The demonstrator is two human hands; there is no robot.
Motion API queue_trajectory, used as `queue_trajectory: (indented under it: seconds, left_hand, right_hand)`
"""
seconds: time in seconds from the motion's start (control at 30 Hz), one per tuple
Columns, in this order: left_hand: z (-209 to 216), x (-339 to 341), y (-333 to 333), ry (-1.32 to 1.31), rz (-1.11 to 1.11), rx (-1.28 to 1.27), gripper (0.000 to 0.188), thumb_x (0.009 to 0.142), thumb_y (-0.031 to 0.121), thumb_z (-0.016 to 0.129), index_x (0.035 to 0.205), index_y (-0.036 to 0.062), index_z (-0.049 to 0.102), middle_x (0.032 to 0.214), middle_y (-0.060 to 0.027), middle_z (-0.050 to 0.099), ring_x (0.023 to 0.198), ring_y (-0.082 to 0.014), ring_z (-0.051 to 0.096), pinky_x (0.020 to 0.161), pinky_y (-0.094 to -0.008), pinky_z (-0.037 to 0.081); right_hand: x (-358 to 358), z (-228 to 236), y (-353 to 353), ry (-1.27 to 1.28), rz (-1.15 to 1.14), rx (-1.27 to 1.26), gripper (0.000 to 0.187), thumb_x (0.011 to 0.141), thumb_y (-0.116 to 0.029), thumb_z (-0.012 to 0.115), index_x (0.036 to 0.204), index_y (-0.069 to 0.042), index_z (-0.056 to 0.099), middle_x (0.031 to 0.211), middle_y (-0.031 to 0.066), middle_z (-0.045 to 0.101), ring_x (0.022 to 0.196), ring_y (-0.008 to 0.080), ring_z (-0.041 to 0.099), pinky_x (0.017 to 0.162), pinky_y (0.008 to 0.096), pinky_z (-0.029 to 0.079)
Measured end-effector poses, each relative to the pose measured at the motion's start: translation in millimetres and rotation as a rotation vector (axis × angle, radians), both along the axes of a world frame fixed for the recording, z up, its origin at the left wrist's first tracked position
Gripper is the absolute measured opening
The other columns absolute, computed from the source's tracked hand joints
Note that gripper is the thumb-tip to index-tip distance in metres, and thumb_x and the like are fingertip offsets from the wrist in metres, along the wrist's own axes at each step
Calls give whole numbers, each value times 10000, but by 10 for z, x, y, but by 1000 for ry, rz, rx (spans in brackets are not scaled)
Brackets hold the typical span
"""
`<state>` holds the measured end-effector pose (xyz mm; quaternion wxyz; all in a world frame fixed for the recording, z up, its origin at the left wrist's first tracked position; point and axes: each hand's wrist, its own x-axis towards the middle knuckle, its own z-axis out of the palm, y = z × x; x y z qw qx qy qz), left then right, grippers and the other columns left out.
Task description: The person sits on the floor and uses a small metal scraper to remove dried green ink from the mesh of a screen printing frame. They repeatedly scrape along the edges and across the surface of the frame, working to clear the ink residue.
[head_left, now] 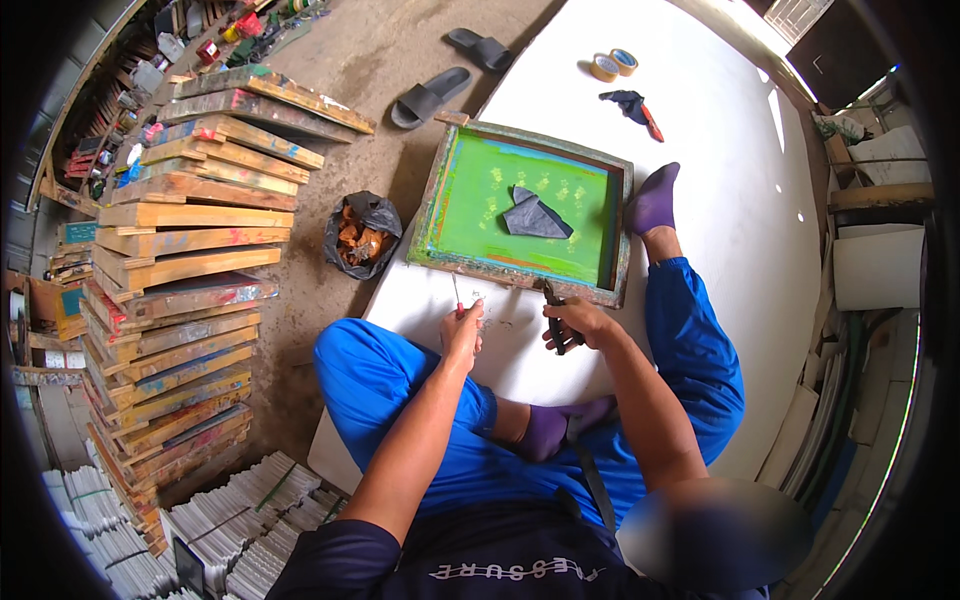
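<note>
Head view: wooden frame (485,270) mid-picture, long axis left-right
Left hand (462,338): below, closed on red-handled tool (460,309)
Right hand (581,322): nearer, curled round pliers (553,322)

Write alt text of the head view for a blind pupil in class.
A seated person holds a slim red-handled tool in the left hand and black pliers in the right hand, at the near edge of a rectangular wooden frame with a green inner surface. Stacked wooden frames stand at left.

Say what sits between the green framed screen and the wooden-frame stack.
Head view: an open black bag of brown material, on the floor between stack and framed screen.
</note>
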<state>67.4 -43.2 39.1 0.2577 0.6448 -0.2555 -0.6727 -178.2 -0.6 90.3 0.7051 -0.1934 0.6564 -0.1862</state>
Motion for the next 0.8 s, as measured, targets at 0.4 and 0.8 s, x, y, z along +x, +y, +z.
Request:
queue_trajectory:
  seconds: [0.4, 0.8]
  left_hand:
    - [13, -24, -15, 27, 3, -29, 343, 925, 359, 713, 902, 22, 652, 712, -10, 532, 400, -84, 421, 345, -249, 322]
    - [-16, -76, -22, 42, -8, -45, 337, 926, 326, 711, 902, -5, 654, 724, -22, 537, 394, -84, 416, 342, -248, 317]
  right_hand:
    - [-131, -26, -90, -198, -56, 137, 364, 992, -307, 575, 1208, -15, 585, 873, 176, 696, 736, 292, 708, 641, 482, 598]
    - [337, -348, 85, 293, -193, -130, 246, 882, -206, 606, 779, 17, 593, 604, 104, 580, 430, 187, 554, 370, 350, 465]
